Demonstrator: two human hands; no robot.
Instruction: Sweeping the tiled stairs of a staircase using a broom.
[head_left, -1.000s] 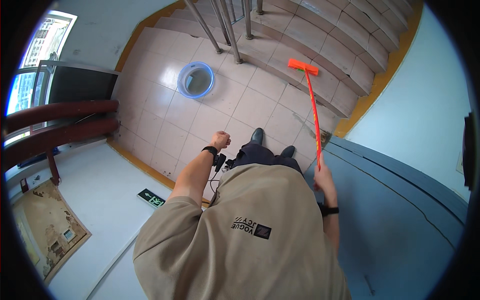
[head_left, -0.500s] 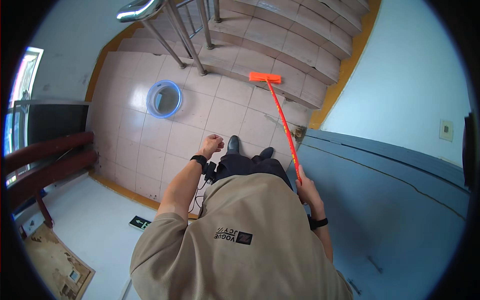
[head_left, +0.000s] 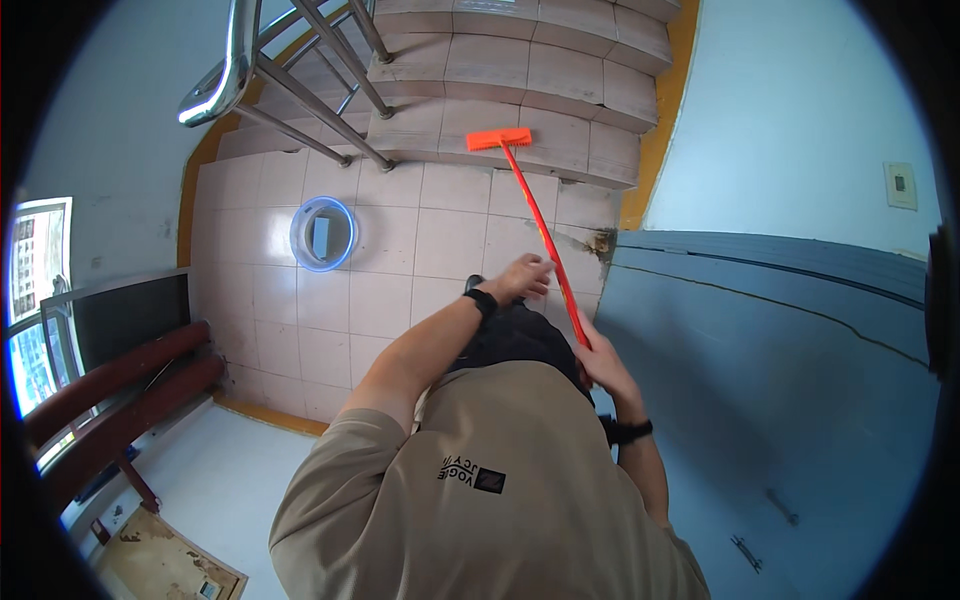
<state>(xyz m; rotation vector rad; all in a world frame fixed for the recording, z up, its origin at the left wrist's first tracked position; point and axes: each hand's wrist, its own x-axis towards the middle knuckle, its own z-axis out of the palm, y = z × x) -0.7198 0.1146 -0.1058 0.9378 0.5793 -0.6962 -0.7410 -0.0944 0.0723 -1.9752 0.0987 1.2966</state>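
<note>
Long-handled brush [head_left: 544,232] has the right hand [head_left: 605,364], fingers curled, around it and the left hand [head_left: 519,279], fingers loosely parted, beside it.

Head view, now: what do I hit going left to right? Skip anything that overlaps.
Window → blue-rimmed tub → orange brush head → right hand → wall plate.

Long-handled orange brush [head_left: 540,224] — right hand [head_left: 600,364] around it
</note>
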